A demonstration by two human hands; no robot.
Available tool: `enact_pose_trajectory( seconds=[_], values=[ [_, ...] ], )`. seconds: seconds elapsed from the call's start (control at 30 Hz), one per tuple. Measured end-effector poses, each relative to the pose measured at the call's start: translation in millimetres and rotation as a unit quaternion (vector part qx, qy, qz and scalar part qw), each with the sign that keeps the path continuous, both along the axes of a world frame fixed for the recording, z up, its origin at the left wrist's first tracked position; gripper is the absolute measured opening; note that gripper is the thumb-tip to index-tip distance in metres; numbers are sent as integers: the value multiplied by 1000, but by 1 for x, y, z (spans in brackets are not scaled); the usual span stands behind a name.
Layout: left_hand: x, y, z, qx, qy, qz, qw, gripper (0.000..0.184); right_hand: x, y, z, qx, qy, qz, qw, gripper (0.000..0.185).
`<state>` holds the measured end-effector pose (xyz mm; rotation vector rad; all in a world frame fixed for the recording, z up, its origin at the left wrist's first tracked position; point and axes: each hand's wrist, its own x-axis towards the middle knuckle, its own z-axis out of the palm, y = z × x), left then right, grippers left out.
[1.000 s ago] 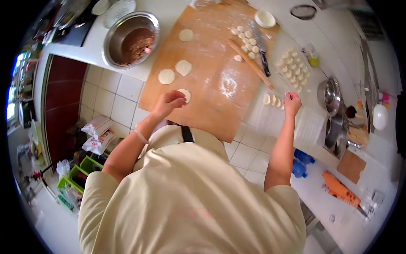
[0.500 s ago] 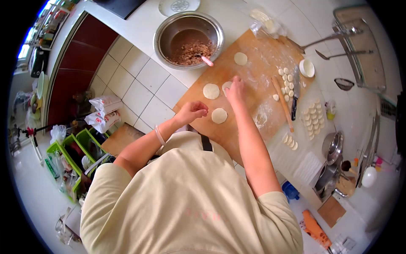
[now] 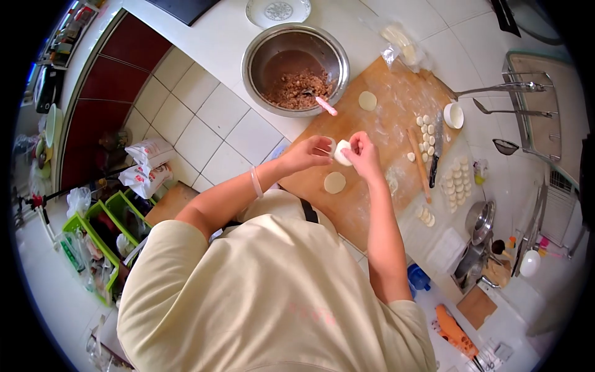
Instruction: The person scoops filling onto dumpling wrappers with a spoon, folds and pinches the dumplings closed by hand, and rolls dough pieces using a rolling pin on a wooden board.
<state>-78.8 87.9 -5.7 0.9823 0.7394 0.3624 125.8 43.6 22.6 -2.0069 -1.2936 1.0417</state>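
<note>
My right hand (image 3: 364, 154) pinches a round white dough wrapper (image 3: 341, 152) above the wooden board (image 3: 378, 180). Just left of it is my left hand (image 3: 308, 153), its fingers apart and curved toward the wrapper. Another pale round edge shows behind the left fingertips, mostly hidden. On the board lie one flat wrapper (image 3: 334, 182) below the hands and another (image 3: 367, 101) farther up. A steel bowl (image 3: 251, 71) of brown filling (image 3: 296, 90) stands above my left hand, with a pink-handled spoon (image 3: 326, 106) in it.
Small dough pieces (image 3: 427, 129), a rolling pin (image 3: 419, 164) and a knife (image 3: 436, 152) lie on the board's right side. Beyond are a white bowl (image 3: 453, 115), rows of dumplings (image 3: 457, 183) and steel pans (image 3: 480, 222). A plate (image 3: 278, 10) sits past the steel bowl.
The view has turned toward the filling bowl. My right hand came over from the dumplings on the right, took a wrapper off the board and raised it beside my left hand.
</note>
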Motion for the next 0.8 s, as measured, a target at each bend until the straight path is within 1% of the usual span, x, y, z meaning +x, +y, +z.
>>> enact_pose_trajectory(
  seconds=[0.03,0.07,0.1,0.13,0.17,0.2,0.27,0.3,0.33,0.37,0.4,0.43,0.47,0.53,0.57,0.6,0.67,0.7,0.73,0.8],
  values=[
    [-1,9,0,-23,-85,-62,994,45,-8,0,18,10,107,24,994,22],
    [-4,14,8,-23,-85,-61,994,45,-17,3,35,18,213,48,976,21],
    [-6,21,19,-113,-151,-92,978,43,-25,9,52,19,211,50,976,21],
    [-9,26,27,-200,-215,-122,948,41,-33,16,69,36,151,73,985,20],
    [-13,30,29,-182,-201,-119,955,35,-41,22,79,52,91,96,990,19],
    [-17,35,32,-179,-203,-116,956,35,-46,31,84,53,90,101,989,19],
    [-31,44,38,-163,-139,-22,977,31,-56,55,87,153,-66,106,980,21],
    [-38,48,38,-129,-114,4,985,30,-60,66,83,154,-67,110,980,21],
    [-47,53,41,-127,-116,7,985,30,-64,77,77,164,-196,155,954,18],
    [-58,58,45,-110,-112,39,987,30,-67,86,70,169,-321,197,911,16],
    [-66,63,50,-90,-109,71,987,30,-69,94,59,171,-322,201,909,16],
    [-71,67,55,-74,-112,115,984,27,-71,101,48,113,-338,218,909,16],
    [-79,71,59,-75,-111,119,984,27,-72,106,39,54,-350,234,905,19],
    [-91,86,58,-67,-69,155,983,23,-68,119,39,42,-362,250,897,21],
    [-96,91,56,-70,-65,190,977,21,-66,123,39,28,-371,261,891,25],
    [-99,96,53,-73,-64,195,976,21,-67,129,49,27,-370,268,889,25],
    [-104,106,49,-63,-64,238,967,21,-71,142,76,31,-334,242,910,28],
    [-105,111,49,-72,-67,246,964,23,-71,144,75,91,-314,235,915,30],
    [-105,114,50,-73,-66,246,964,23,-71,149,67,90,-314,235,916,30],
    [-103,118,49,-54,-81,278,956,26,-70,157,48,103,-285,274,913,23]
  ],
)
